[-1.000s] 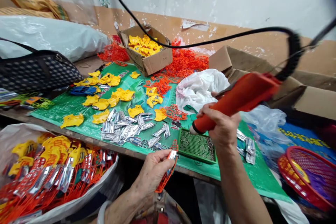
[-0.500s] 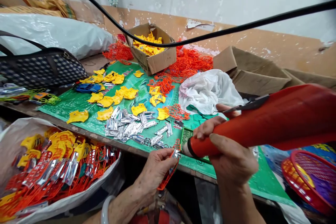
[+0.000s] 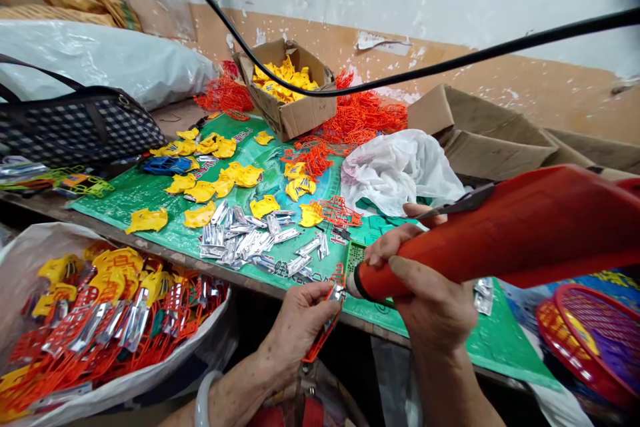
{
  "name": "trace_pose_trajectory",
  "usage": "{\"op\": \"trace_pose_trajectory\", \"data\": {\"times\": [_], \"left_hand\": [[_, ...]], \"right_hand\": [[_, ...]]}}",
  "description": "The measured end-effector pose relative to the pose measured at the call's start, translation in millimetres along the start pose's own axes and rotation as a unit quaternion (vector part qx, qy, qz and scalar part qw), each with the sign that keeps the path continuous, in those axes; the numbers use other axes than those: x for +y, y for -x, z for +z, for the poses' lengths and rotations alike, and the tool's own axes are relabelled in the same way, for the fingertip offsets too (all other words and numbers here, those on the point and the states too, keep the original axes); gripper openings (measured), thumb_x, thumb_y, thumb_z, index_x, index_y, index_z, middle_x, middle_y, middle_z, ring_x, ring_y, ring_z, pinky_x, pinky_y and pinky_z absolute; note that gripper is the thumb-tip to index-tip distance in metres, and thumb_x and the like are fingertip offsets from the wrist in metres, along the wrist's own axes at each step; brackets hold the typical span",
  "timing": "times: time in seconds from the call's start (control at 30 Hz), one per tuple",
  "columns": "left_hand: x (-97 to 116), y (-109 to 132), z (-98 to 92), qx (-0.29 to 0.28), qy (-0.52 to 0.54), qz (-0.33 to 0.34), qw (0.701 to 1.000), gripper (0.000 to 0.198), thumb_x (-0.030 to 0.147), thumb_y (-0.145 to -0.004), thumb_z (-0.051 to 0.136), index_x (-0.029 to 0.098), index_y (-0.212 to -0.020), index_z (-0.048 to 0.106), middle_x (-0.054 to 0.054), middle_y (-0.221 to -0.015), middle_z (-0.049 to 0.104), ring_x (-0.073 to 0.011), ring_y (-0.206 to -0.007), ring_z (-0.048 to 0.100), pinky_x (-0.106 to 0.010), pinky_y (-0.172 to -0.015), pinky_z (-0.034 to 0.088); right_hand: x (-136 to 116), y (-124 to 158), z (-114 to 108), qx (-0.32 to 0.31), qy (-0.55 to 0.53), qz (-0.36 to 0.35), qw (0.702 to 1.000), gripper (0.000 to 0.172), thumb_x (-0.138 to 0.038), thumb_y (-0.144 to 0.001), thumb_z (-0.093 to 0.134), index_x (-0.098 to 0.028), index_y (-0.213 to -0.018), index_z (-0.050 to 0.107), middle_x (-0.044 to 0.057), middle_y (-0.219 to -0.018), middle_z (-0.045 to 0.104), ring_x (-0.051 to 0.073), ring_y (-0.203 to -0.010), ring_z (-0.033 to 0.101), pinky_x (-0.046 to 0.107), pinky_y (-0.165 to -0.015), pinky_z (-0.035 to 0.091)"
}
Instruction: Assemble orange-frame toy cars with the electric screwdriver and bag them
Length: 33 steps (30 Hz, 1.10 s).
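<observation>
My left hand (image 3: 303, 317) pinches an orange plastic frame (image 3: 320, 340) with a silvery chrome piece (image 3: 336, 293) on it, just off the table's front edge. My right hand (image 3: 425, 287) is wrapped around a thick red hand-held tool (image 3: 490, 233) with a dark lever along its top. The tool's pale tip (image 3: 352, 285) points left and meets the end of the frame, or nearly so; the exact contact is too small to tell. Behind the tip lies a green basket (image 3: 356, 253), partly hidden by the right hand. Loose chrome pieces (image 3: 250, 240) are heaped left of it.
Yellow plastic parts (image 3: 200, 192) lie about the green mat (image 3: 117, 203). A cardboard box (image 3: 310, 117) of yellow parts stands behind, beside orange frames (image 3: 367, 113). A white sack (image 3: 150, 383) of assembled pieces is at lower left. A black cable (image 3: 425, 73) hangs across the view.
The tool and my right hand have shifted slightly left, and the tool's rear has dipped a little. My left hand keeps its hold on the orange frame. The view has moved slightly.
</observation>
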State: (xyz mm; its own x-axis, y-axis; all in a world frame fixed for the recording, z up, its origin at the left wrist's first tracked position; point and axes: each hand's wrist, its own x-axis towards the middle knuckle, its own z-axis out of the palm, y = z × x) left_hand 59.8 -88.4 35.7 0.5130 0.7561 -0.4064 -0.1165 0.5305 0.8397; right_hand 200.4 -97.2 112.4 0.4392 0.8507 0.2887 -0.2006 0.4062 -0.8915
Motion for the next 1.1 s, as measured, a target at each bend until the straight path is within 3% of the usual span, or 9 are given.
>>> {"op": "trace_pose_trajectory", "data": {"times": [0.2, 0.4, 0.57, 0.7, 0.83, 0.93, 1.1], "left_hand": [[-0.3, 1.0, 1.8, -0.008, 0.038, 0.006, 0.999, 0.026, 0.03, -0.067, 0.073, 0.015, -0.087, 0.079, -0.001, -0.066, 0.066, -0.0157, -0.068, 0.054, -0.023, -0.065, 0.038], [-6.1, 0.4, -0.4, 0.023, 0.048, 0.005, 0.999, 0.033, 0.035, -0.061, 0.079, 0.014, -0.087, 0.079, -0.003, -0.069, 0.069, -0.0189, -0.066, 0.059, -0.028, -0.068, 0.045], [-7.8, -1.8, -4.0, 0.018, 0.056, 0.0, 0.998, 0.03, 0.032, -0.062, 0.078, 0.014, -0.086, 0.078, -0.003, -0.069, 0.069, -0.0159, -0.064, 0.056, -0.025, -0.062, 0.041], [-7.9, -4.9, -7.4, 0.045, 0.052, 0.0, 0.998, 0.022, 0.029, -0.064, 0.076, 0.015, -0.082, 0.077, -0.001, -0.068, 0.067, -0.0119, -0.06, 0.052, -0.021, -0.058, 0.036], [-8.7, -6.2, -8.7, 0.045, 0.042, 0.006, 0.998, 0.018, 0.028, -0.067, 0.073, 0.015, -0.079, 0.074, 0.001, -0.067, 0.064, -0.01, -0.059, 0.048, -0.02, -0.057, 0.034], [-8.0, -6.5, -8.4, 0.036, 0.03, 0.006, 0.999, 0.017, 0.03, -0.068, 0.072, 0.015, -0.076, 0.072, 0.001, -0.065, 0.061, -0.0097, -0.058, 0.045, -0.021, -0.056, 0.032], [-4.9, -5.9, -7.8, 0.04, 0.022, -0.004, 0.999, 0.02, 0.032, -0.067, 0.073, 0.014, -0.077, 0.071, 0.002, -0.064, 0.056, -0.0085, -0.058, 0.041, -0.02, -0.055, 0.029]], "right_hand": [[8.1, 6.3, -4.1, -0.02, 0.026, -0.001, 0.999, 0.013, -0.021, -0.07, 0.07, -0.022, -0.08, 0.061, -0.002, -0.071, 0.059, 0.014, -0.063, 0.057, 0.036, -0.068, 0.051], [12.1, 10.1, -0.6, -0.01, 0.009, -0.001, 1.0, 0.032, -0.018, -0.067, 0.072, -0.024, -0.097, 0.061, -0.003, -0.075, 0.059, 0.014, -0.065, 0.059, 0.035, -0.07, 0.051], [3.2, 7.5, 2.9, -0.005, -0.009, -0.023, 1.0, 0.04, -0.016, -0.069, 0.069, -0.025, -0.107, 0.057, -0.005, -0.071, 0.061, 0.013, -0.06, 0.059, 0.034, -0.066, 0.051], [3.2, -10.4, -3.2, 0.076, -0.012, -0.071, 0.994, 0.042, -0.014, -0.063, 0.072, -0.022, -0.102, 0.059, -0.005, -0.067, 0.06, 0.013, -0.056, 0.058, 0.033, -0.06, 0.051], [25.7, -36.6, -18.5, 0.151, 0.05, -0.109, 0.981, 0.029, -0.018, -0.057, 0.076, -0.018, -0.083, 0.061, -0.004, -0.063, 0.06, 0.014, -0.053, 0.057, 0.034, -0.055, 0.049], [46.4, -49.1, -27.5, 0.147, 0.079, -0.099, 0.981, 0.021, -0.021, -0.057, 0.076, -0.017, -0.07, 0.06, -0.003, -0.06, 0.061, 0.014, -0.051, 0.056, 0.034, -0.053, 0.049], [63.2, -54.0, -31.2, 0.139, 0.1, -0.097, 0.98, 0.016, -0.022, -0.057, 0.075, -0.016, -0.064, 0.061, -0.002, -0.059, 0.061, 0.013, -0.049, 0.055, 0.032, -0.053, 0.048]]}}
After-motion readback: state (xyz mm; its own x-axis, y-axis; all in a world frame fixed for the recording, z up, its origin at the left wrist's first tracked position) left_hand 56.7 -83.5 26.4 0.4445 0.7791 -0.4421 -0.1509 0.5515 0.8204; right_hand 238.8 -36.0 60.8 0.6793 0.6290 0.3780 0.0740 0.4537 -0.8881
